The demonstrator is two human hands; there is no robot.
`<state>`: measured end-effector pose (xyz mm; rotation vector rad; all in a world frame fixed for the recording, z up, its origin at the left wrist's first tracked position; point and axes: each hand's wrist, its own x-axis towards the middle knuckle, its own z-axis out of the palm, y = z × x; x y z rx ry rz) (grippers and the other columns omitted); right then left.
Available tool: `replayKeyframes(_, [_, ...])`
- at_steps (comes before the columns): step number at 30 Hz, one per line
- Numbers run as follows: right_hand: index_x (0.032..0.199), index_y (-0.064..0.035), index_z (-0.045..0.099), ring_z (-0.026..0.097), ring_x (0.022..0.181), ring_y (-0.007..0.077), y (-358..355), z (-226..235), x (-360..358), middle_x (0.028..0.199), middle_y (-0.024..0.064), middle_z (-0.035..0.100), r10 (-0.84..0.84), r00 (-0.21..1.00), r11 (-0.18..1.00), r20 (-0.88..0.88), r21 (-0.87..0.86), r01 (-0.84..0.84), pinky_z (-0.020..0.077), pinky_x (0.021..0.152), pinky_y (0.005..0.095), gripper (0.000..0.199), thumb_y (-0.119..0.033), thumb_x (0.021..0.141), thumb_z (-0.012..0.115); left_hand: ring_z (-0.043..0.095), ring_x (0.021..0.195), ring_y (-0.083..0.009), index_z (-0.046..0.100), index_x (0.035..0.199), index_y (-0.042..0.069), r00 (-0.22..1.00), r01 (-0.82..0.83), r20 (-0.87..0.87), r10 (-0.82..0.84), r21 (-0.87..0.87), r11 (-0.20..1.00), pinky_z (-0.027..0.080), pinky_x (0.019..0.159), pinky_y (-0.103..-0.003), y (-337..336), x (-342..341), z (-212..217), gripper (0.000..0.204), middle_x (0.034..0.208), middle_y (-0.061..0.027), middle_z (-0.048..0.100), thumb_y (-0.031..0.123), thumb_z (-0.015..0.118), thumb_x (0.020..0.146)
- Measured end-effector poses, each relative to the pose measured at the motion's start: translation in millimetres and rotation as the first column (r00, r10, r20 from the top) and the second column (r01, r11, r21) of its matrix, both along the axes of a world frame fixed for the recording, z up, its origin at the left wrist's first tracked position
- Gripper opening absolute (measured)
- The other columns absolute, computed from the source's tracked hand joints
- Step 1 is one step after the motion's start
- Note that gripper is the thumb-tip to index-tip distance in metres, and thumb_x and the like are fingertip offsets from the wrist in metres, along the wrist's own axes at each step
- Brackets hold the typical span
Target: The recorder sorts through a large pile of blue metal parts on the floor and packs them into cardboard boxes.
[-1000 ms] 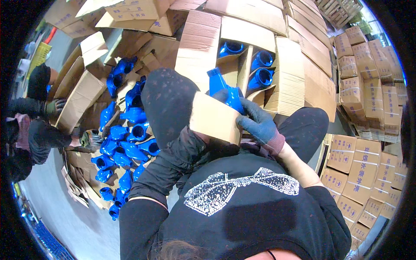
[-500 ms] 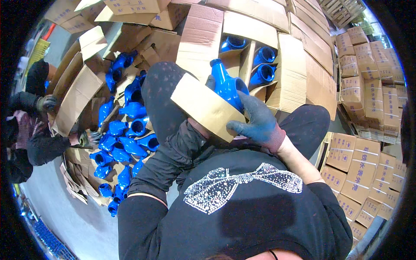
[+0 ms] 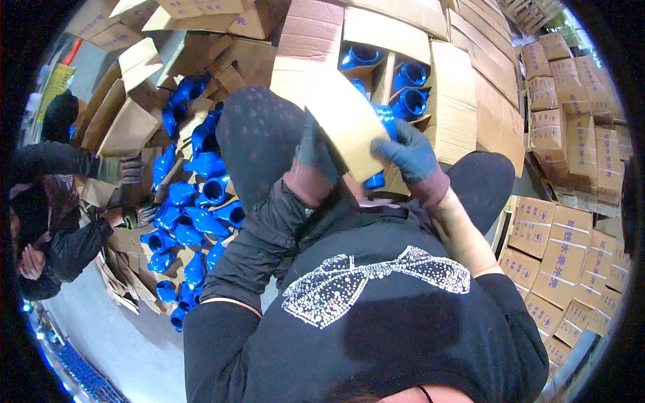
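Over my lap, a wide tan cardboard strip stands tilted in front of a glossy blue metal pipe fitting. Most of the fitting is hidden behind the card; parts show at its right edge and below it. My right hand, in a dark blue-grey glove, is closed on the fitting, its thumb pressing the strip's lower right end. My left hand, gloved too, grips the strip from its left side, with its fingers mostly hidden behind it. Just beyond, an open carton holds several blue fittings between cardboard dividers.
Many loose blue fittings lie heaped on cardboard at my left. Past them a co-worker's gloved hands are near an open carton. Strapped cartons are stacked at the right. A blue crate-like thing is at lower left.
The strip and fitting have turned more upright and shifted right, so the card now covers most of the fitting. My left hand has come up into view. The co-worker's hands have moved off the carton flap.
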<state>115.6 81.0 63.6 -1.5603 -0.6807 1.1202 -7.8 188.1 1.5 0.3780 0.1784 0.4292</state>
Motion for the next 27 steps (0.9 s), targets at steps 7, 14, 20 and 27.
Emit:
replayKeyframes(7, [0.117, -0.0001, 0.054, 0.06, 0.1, 0.0197, 8.1, -2.2, 1.3, 0.113, 0.01, 0.059, -0.154, 0.934, 0.988, -0.321, -0.066, 0.14, 0.0536, 0.083, 0.0342, 0.034, -0.022, 0.09, 0.054, 0.052, 0.116, -0.0249, 0.039, 0.135, 0.011, 0.953, 0.183, -0.227, -0.199, -0.091, 0.979, 0.043, 0.097, -0.042, 2.9, 3.7, -17.0, 0.068, 0.128, -0.0091, 0.052, 0.061, 0.037, 0.09])
replayKeyframes(14, [0.12, -0.0036, 0.051, 0.064, 0.09, 0.0221, 11.9, 2.3, 1.4, 0.107, 0.013, 0.062, -0.286, 0.705, 0.956, -0.649, -0.142, 0.258, 0.0569, 0.071, 0.0324, 0.036, -0.025, 0.091, 0.055, 0.056, 0.106, -0.0201, 0.049, 0.128, 0.016, 0.89, 0.242, -0.396, -0.225, -0.006, 0.97, 0.045, 0.09, -0.038, 2.3, 6.0, -3.8, 0.055, 0.117, -0.0052, 0.059, 0.056, 0.04, 0.091])
replayKeyframes(20, [0.118, -0.0001, 0.052, 0.061, 0.093, 0.0186, 10.4, -15.0, 4.3, 0.108, 0.0099, 0.061, -0.186, 0.826, 0.98, -0.532, -0.037, 0.196, 0.0532, 0.077, 0.0326, 0.037, -0.023, 0.09, 0.055, 0.052, 0.113, -0.0215, 0.045, 0.131, 0.012, 0.936, 0.218, -0.272, -0.221, -0.042, 0.975, 0.04, 0.096, -0.039, 6.2, 0.7, -9.5, 0.06, 0.123, -0.0063, 0.055, 0.057, 0.041, 0.09])
replayKeyframes(27, [0.118, 0.0011, 0.054, 0.058, 0.09, 0.0115, 24.5, 33.6, -6.9, 0.105, 0.006, 0.062, 0.14, 0.983, 0.983, 0.114, -0.138, -0.124, 0.0459, 0.082, 0.026, 0.039, -0.008, 0.081, 0.06, 0.043, 0.124, -0.0239, 0.039, 0.135, 0.005, 0.983, 0.183, -0.045, -0.18, 0.072, 0.98, 0.036, 0.103, -0.039, 8.4, -33.6, 42.0, 0.053, 0.133, -0.0126, 0.047, 0.038, 0.046, 0.094])
